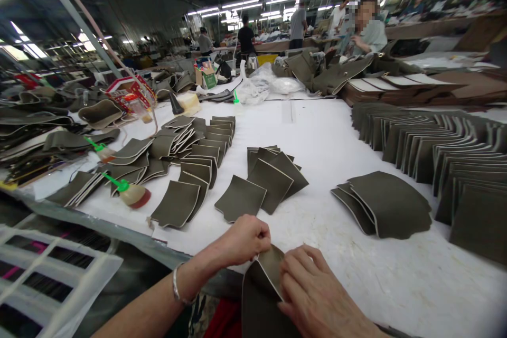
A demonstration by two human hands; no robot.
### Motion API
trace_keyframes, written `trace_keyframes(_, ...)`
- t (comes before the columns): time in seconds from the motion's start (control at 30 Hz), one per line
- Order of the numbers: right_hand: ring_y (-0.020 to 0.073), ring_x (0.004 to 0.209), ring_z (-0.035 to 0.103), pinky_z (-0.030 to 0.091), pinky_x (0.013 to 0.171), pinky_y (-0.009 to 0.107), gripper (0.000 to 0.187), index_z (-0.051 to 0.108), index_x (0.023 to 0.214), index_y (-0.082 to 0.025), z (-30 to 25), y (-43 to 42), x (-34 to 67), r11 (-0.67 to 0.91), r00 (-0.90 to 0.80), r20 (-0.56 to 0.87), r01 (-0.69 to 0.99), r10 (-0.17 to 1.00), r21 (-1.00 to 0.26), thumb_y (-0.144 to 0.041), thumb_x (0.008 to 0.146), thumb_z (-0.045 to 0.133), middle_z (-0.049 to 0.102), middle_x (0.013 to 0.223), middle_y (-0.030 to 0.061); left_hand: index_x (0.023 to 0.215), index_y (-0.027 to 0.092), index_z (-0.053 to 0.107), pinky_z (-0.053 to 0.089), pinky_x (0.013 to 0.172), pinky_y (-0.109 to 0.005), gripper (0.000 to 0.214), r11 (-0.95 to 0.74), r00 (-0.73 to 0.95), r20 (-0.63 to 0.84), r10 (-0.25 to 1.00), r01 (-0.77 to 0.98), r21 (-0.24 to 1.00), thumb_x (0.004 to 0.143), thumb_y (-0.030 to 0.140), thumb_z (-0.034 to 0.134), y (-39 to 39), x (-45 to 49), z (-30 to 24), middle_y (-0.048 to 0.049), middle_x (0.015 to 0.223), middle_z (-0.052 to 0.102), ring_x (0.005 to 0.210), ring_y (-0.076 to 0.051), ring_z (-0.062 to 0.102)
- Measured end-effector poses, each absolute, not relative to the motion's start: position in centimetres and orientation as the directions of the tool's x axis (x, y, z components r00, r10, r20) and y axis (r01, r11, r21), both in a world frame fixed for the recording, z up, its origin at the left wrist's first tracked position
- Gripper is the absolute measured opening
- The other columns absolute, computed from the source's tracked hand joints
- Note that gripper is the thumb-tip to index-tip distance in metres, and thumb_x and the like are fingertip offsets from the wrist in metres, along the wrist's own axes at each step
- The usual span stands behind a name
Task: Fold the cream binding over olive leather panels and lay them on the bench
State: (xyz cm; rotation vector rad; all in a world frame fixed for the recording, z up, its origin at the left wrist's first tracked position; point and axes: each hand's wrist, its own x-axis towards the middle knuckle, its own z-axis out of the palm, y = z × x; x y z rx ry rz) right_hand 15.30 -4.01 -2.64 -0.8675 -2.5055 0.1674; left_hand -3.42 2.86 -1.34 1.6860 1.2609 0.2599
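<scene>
My left hand [244, 238] pinches the upper edge of an olive-green cut piece [259, 296] at the table's near edge. My right hand [317, 296] lies on the same piece, fingers pressed against its folded top. The piece has a pale underside and curls upward between my hands. Just beyond lie overlapping olive pieces [265, 179] on the white table [325, 132]. A small stack of larger curved pieces [386, 203] sits to the right.
Two glue bottles with green nozzles [129, 190] lie at the left among rows of fanned pieces [198, 153]. Upright rows of pieces [435, 142] fill the right side. Plastic bags [257, 87] and boxes stand at the back. Other people work at distant tables.
</scene>
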Motion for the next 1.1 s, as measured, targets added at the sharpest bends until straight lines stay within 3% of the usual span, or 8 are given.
trace_keyframes(0.17, 0.0214, 0.074, 0.057, 0.046, 0.068, 0.037, 0.029, 0.039, 0.076, -0.025, 2.1, -3.6, 16.5, 0.822, -0.725, 0.399, 0.433, 0.561, -0.369, -0.016, 0.082, 0.065, 0.061, 0.077, -0.0003, 0.063, 0.016, 0.058, 0.028, 0.046, -0.021, 0.009, 0.059, 0.580, -0.389, 0.716, 0.505, 0.861, 0.067, 0.021, 0.052, 3.3, -3.2, 1.3, 0.0050, 0.053, 0.046, 0.049, -0.010, 0.043)
trace_keyframes(0.33, 0.0197, 0.085, 0.062, 0.052, 0.073, 0.032, 0.032, 0.037, 0.082, -0.026, -1.5, -5.0, 17.6, 0.700, -0.659, 0.326, 0.442, 0.678, -0.562, -0.002, 0.078, 0.059, 0.064, 0.092, -0.0001, 0.060, 0.015, 0.054, 0.024, 0.050, -0.021, 0.029, 0.191, 0.715, -0.415, 0.563, 0.375, 0.907, 0.076, 0.038, 0.060, 0.5, -2.2, -2.0, 0.0056, 0.057, 0.036, 0.057, -0.009, 0.031)
trace_keyframes(0.43, 0.0177, 0.089, 0.063, 0.054, 0.073, 0.029, 0.029, 0.038, 0.087, -0.026, -5.4, -6.7, 17.7, 0.598, -0.586, 0.273, 0.480, 0.763, -0.642, -0.001, 0.082, 0.050, 0.062, 0.101, 0.0009, 0.068, 0.013, 0.058, 0.029, 0.056, -0.021, 0.035, 0.309, 0.701, -0.414, 0.581, 0.280, 0.909, 0.084, 0.045, 0.058, -1.4, -3.1, -4.0, 0.0042, 0.062, 0.042, 0.062, -0.010, 0.036)
trace_keyframes(0.57, 0.0161, 0.083, 0.063, 0.055, 0.071, 0.029, 0.017, 0.040, 0.095, -0.027, -6.5, -7.6, 17.6, 0.456, -0.546, 0.130, 0.519, 0.827, -0.723, -0.010, 0.095, 0.043, 0.061, 0.103, 0.0015, 0.088, 0.012, 0.070, 0.035, 0.063, -0.022, 0.047, 0.246, 0.656, -0.384, 0.650, 0.297, 0.923, 0.097, 0.047, 0.040, -2.8, -5.1, -3.5, 0.0010, 0.069, 0.053, 0.068, -0.012, 0.045)
trace_keyframes(0.73, 0.0172, 0.080, 0.062, 0.053, 0.070, 0.029, 0.019, 0.045, 0.094, -0.027, -5.1, -7.0, 17.2, 0.439, -0.573, 0.075, 0.530, 0.816, -0.725, -0.008, 0.095, 0.043, 0.063, 0.092, -0.0012, 0.092, 0.016, 0.074, 0.030, 0.056, -0.019, 0.019, 0.265, 0.538, -0.504, 0.676, 0.461, 0.847, 0.076, 0.022, 0.067, -3.5, -5.7, -1.9, 0.0049, 0.066, 0.054, 0.063, -0.010, 0.044)
trace_keyframes(1.1, 0.0199, 0.079, 0.055, 0.046, 0.069, 0.034, 0.017, 0.043, 0.091, -0.025, -5.3, -6.9, 17.0, 0.442, -0.601, 0.055, 0.520, 0.798, -0.731, -0.014, 0.101, 0.035, 0.058, 0.089, 0.0005, 0.084, 0.017, 0.075, 0.032, 0.057, -0.019, 0.015, 0.216, 0.504, -0.472, 0.724, 0.484, 0.848, 0.075, 0.018, 0.063, -3.8, -5.4, -1.9, 0.0051, 0.064, 0.058, 0.063, -0.010, 0.049)
